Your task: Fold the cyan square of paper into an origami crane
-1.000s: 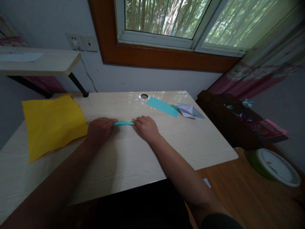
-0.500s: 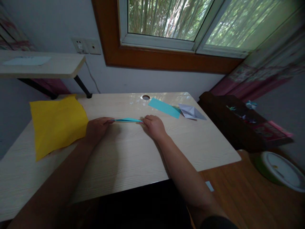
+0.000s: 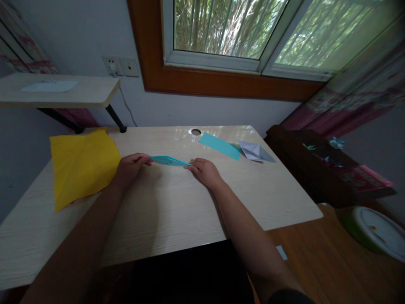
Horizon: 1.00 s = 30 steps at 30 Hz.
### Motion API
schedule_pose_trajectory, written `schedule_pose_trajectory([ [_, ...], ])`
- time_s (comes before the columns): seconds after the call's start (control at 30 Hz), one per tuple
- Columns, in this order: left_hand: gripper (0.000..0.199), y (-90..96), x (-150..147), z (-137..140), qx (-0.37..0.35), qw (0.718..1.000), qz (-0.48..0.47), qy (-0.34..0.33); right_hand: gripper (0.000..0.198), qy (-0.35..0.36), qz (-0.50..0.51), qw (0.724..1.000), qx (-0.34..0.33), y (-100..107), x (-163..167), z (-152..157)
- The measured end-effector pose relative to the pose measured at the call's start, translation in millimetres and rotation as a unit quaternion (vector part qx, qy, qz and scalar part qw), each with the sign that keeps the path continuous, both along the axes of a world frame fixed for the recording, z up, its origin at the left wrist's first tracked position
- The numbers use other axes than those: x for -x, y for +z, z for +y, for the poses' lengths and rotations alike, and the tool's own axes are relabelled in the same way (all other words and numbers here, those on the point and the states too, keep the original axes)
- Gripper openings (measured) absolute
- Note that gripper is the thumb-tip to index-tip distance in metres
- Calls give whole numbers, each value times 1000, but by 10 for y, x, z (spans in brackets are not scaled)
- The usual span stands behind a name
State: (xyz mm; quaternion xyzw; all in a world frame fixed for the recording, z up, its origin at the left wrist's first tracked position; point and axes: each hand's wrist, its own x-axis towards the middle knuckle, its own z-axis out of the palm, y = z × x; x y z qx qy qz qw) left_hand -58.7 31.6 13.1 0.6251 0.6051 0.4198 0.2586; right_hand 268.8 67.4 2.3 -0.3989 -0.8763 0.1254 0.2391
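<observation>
A narrow piece of folded turquoise paper (image 3: 170, 161) stretches between my two hands above the table. Its left end is pinched in my left hand (image 3: 133, 165), fingers closed. My right hand (image 3: 205, 171) grips the other end between thumb and fingers. The paper bulges slightly in the middle, and its layers stand a little apart. Behind my right hand lies a flat turquoise paper strip (image 3: 220, 145), and beside it a folded white paper shape (image 3: 255, 152).
A large yellow sheet (image 3: 84, 166) lies left of my left hand. The pale wooden table (image 3: 186, 211) has a cable hole (image 3: 196, 132) near the wall. A raised shelf (image 3: 91, 90) stands at the back left. On the floor at right is a round lidded bin (image 3: 379, 232).
The folded turquoise paper has tilted, its right end now lower, and shows more of its face. Both hands keep their hold. The whole view has shifted slightly.
</observation>
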Motion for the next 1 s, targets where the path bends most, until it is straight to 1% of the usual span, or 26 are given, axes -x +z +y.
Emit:
schedule_pose_trajectory([
  [0.13,34,-10,48,93,21,992,-111,50,32,-11,40,999,32,15,9,-7],
  [0.2,41,-27,32,149,26,985,-167,45,35,-12,64,997,50,20,8,-7],
  [0.3,55,-38,-131,215,35,974,-224,-15,37,-10,109,990,86,9,14,-5],
  [0.4,62,-35,-441,247,81,953,-271,-110,38,-16,155,979,130,-15,34,-3],
  [0.47,59,-41,-647,259,81,941,-307,-117,38,-19,172,973,151,-27,50,-4],
  [0.53,55,-58,-792,271,75,933,-337,-98,39,-13,172,972,160,-32,65,-4],
  [0.6,50,-85,-859,285,66,928,-358,-85,41,8,159,975,158,-28,81,-5],
  [0.7,47,-135,-861,301,47,922,-378,-69,42,50,134,980,135,-15,110,-14],
  [0.77,54,-172,-847,302,30,922,-382,-58,42,65,128,981,129,-8,138,-31],
  [0.83,71,-206,-842,295,12,925,-378,-46,38,59,147,976,146,-10,173,-55],
  [0.9,87,-234,-848,285,1,932,-360,-53,32,36,202,961,187,-26,214,-74],
  [0.93,91,-245,-853,280,-2,936,-347,-65,36,22,240,947,212,-38,236,-80],
  [1.0,89,-260,-865,271,-5,943,-320,-95,51,7,306,919,250,-65,283,-83],
])
